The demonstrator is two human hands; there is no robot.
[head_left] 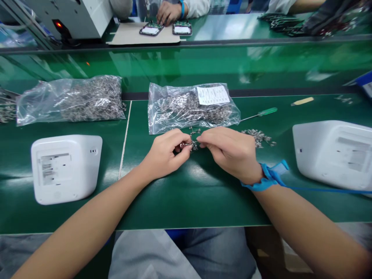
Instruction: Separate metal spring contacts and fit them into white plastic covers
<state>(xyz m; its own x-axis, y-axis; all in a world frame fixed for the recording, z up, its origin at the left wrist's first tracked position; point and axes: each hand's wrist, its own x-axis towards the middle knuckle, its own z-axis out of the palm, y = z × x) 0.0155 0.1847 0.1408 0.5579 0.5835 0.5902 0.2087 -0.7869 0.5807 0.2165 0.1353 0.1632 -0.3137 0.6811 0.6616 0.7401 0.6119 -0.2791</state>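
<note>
My left hand [168, 151] is closed, with several small shiny metal pieces [194, 145] pinched at its thumb and forefinger. Facing it, my right hand [229, 149] has its thumb and fingertips drawn together beside those pieces; whatever sits in that pinch is too small to make out. Just behind both hands lies a clear plastic bag [188, 106] full of similar metal pieces, with a white label [213, 95] on it. A loose pile of metal pieces [258, 137] is spread to the right of my right hand, which wears a blue wrist strap [269, 177].
White plastic housings [83, 166] [325, 151] lie left and right. Another bag of metal pieces [90, 99] is at left. A green-handled screwdriver [267, 111] and a yellow-handled tool [303, 101] lie behind. Across the green divider, another person's hand [169, 12] touches circuit boards [151, 29].
</note>
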